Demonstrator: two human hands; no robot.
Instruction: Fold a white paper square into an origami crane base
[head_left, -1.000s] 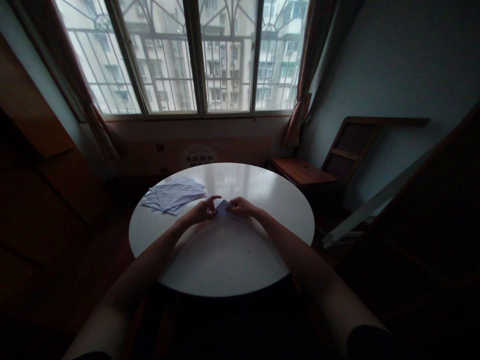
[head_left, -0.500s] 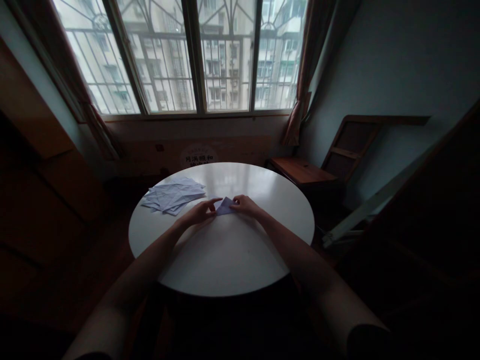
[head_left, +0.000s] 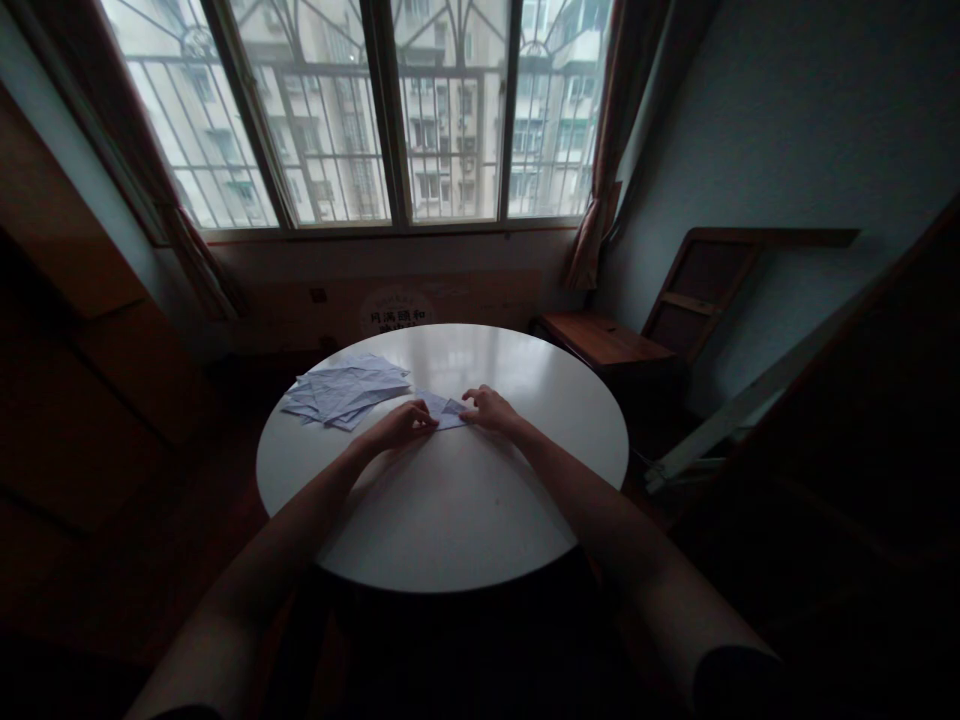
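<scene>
A small, partly folded sheet of paper [head_left: 448, 420], pale bluish-white, lies on the round white table [head_left: 450, 520] between my two hands. At its left corner, the fingertips of my left hand [head_left: 405, 424] are bent together on the paper. My right hand [head_left: 491, 409] has thumb and fingers at the right edge, where a small flap is raised. The fingers partly cover both ends, so the exact folds are hard to make out. A loose pile of creased papers [head_left: 345, 388] rests to the left, beyond my left hand.
A wooden stool or low bench [head_left: 604, 340] stands behind the table at the right, near a folded wooden frame [head_left: 701, 285] leaning by the wall. A printed cardboard panel [head_left: 465, 300] is under the barred window [head_left: 450, 130]. A dark cabinet [head_left: 135, 380] is at the left.
The paper stood up as a triangular peak between my hands; now it lies lower and more spread out. My left fingers have come down and closed at its left corner.
</scene>
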